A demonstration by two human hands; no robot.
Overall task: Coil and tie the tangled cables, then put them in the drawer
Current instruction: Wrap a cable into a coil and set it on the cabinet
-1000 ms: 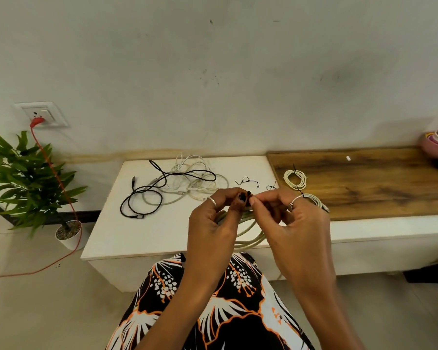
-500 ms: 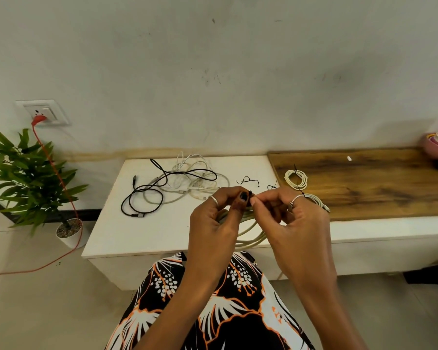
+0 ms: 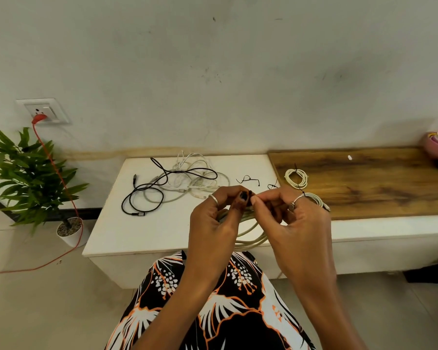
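white worktop (image 3: 147, 231) carries the tangled cables (image 3: 177, 184). above its near edge my left hand (image 3: 213, 223) and right hand (image 3: 296, 223) pinch a black tie (image 3: 250, 195) on the coiled cable (image 3: 250, 238); next, i judge, twisting it tight.

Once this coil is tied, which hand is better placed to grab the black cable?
Left, probably. The black cable lies on the white table on the left hand's side; the right hand would have to cross over.
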